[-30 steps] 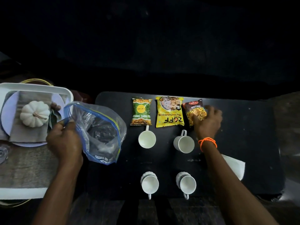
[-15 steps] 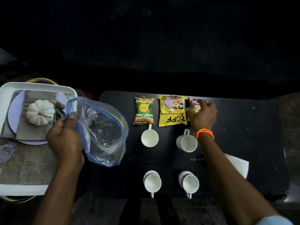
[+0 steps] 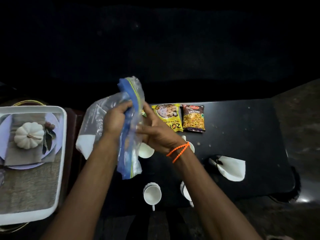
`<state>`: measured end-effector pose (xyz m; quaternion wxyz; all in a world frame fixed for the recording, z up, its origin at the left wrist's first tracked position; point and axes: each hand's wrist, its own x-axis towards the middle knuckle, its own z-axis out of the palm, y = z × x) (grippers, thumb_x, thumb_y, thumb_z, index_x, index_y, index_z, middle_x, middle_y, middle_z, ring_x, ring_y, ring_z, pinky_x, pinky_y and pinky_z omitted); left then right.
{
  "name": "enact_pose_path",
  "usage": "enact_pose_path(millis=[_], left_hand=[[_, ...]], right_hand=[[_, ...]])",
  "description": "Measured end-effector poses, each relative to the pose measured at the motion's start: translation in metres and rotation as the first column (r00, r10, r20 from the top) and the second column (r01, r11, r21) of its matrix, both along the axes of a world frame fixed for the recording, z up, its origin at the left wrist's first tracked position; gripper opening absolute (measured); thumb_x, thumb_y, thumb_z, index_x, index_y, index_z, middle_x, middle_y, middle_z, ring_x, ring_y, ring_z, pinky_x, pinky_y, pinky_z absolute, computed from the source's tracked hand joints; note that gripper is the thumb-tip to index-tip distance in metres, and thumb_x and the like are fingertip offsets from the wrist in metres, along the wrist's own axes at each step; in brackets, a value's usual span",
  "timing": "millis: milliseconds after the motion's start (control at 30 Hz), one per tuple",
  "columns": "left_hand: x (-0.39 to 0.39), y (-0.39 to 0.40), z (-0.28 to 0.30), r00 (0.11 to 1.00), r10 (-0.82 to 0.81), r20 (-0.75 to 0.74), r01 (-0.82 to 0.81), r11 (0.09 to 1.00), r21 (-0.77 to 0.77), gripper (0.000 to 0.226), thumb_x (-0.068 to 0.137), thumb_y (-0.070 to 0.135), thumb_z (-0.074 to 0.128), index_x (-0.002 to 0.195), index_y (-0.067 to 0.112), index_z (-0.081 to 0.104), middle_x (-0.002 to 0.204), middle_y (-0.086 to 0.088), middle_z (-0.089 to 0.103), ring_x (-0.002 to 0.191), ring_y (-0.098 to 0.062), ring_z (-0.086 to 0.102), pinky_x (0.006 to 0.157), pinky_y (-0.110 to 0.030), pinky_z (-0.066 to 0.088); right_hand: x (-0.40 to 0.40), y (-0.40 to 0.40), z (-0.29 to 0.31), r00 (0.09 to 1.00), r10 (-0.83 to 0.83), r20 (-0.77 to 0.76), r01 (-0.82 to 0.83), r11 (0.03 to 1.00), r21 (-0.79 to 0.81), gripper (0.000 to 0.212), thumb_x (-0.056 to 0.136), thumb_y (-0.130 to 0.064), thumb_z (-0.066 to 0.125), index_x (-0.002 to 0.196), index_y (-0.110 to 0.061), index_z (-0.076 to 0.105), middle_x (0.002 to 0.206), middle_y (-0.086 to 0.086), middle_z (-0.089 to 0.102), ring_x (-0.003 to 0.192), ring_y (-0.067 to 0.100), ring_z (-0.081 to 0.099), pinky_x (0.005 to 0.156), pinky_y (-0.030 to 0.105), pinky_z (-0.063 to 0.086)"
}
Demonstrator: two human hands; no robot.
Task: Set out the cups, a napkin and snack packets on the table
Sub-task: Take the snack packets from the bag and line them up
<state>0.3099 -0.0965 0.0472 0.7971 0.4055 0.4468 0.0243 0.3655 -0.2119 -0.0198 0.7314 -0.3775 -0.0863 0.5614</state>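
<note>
Both hands now pinching bag (image 3: 129, 129) above table (image 3: 242, 135): left hand (image 3: 115, 121) clamped on blue zip edge, right hand (image 3: 155, 134) moved off brown packet (image 3: 193, 118) onto bag. Brown packet lying flat beside yellow packet (image 3: 168, 116); napkin (image 3: 231, 168) at right; front cup (image 3: 152, 194) unmoved

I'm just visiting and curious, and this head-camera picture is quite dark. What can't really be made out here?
- Green snack packet: only a sliver shows; the plastic bag and both hands cover it.
- Far two cups: mostly hidden by the right hand and its wrist.
- Near-right cup: half hidden by the right forearm.
- Bag's contents: blurred, unreadable.
- Beyond the table: darkness.
</note>
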Motion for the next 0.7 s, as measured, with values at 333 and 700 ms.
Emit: enact_pose_path(millis=[333,700], left_hand=[[0.024,-0.031,0.004,0.994,-0.087,0.065,-0.003,0.574,0.819,0.03,0.086,0.055,0.068,0.117,0.052,0.069,0.136,0.012,0.06,0.123,-0.007,0.064,0.109,-0.038,0.054],[0.099,-0.152,-0.041,0.955,-0.286,0.08,0.193,0.801,0.567,0.039,0.08,0.02,0.075,0.119,0.022,0.068,0.103,-0.001,0.075,0.09,-0.014,0.07,0.084,-0.039,0.06]], right_hand=[[0.059,-0.07,0.02,0.772,-0.627,-0.099,0.617,0.778,-0.115,0.032,0.08,0.015,0.058,0.087,-0.01,0.075,0.086,0.011,0.076,0.074,0.02,0.074,0.076,0.034,0.059],[0.074,-0.144,0.013,0.636,-0.004,0.772,0.683,0.468,-0.561,0.035,0.082,-0.024,0.073,0.053,-0.022,0.053,0.055,-0.006,0.057,0.052,-0.011,0.051,0.058,0.026,0.041]])
